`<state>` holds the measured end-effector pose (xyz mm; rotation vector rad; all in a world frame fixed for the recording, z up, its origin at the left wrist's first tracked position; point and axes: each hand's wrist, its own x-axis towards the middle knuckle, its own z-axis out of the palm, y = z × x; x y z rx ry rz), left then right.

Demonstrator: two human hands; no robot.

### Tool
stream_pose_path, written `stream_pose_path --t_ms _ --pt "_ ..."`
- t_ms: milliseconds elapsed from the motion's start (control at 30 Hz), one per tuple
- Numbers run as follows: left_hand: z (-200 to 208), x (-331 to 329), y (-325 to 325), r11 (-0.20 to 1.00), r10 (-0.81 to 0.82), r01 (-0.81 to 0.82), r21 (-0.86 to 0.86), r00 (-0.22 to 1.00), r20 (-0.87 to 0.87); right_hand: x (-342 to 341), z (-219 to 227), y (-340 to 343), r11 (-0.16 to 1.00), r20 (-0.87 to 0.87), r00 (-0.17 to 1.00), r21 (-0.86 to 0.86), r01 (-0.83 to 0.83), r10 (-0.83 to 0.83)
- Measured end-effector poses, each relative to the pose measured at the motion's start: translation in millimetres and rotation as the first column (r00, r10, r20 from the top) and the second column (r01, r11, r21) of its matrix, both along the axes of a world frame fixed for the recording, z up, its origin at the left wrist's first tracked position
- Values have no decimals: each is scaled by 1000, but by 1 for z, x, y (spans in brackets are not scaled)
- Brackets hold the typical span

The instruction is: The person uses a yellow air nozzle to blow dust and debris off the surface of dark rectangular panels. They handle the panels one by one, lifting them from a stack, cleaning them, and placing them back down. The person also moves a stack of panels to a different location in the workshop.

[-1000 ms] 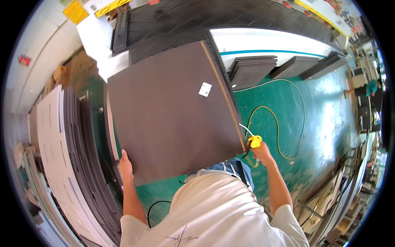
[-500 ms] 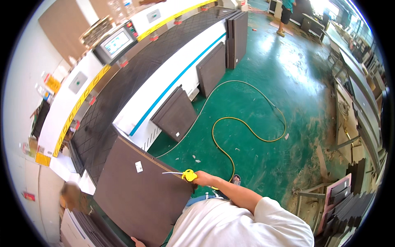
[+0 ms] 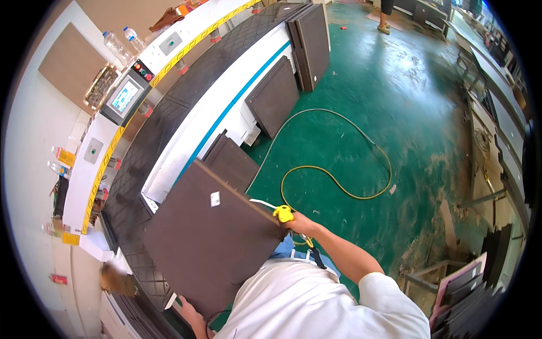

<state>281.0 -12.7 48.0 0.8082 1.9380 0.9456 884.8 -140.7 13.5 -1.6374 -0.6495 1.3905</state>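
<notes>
A large dark-brown board with a small white label slants in front of my body. At its lower edge my left hand is closed, with the fingers partly hidden. My right hand grips a yellow air blow gun. Its pale thin nozzle points left over the board's upper right edge. The right hand is close to the board's right corner; whether they touch I cannot tell.
On the left runs a long machine with a dark slatted bed and a control screen. Brown panels lean against its side. A yellow hose loops over the green floor. Panel stacks stand at right; a person is far off.
The board has shifted to the right and tilted differently. My right hand and the air blow gun have moved right and up. More of my left hand shows now.
</notes>
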Motion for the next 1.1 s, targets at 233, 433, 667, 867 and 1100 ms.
stream_pose_path --t_ms 233,433,667,867,1100 --pt "25 233 154 953 -304 292 -87 888 -346 123 -24 -42 883 -126 890 -249 398 -438" --pt "-5 512 272 703 -712 597 -387 584 -390 263 2 -78 608 -152 591 -276 745 -792" --pt "-49 752 306 411 -894 691 -594 432 -116 410 59 -100 420 -5 430 -227 879 -903" --pt "-88 862 322 272 -933 655 -706 358 -27 474 52 -100 216 -44 211 -243 946 -976" --pt "-180 972 367 216 -901 566 -796 430 61 669 -6 -21 270 -55 266 -291 918 -962"
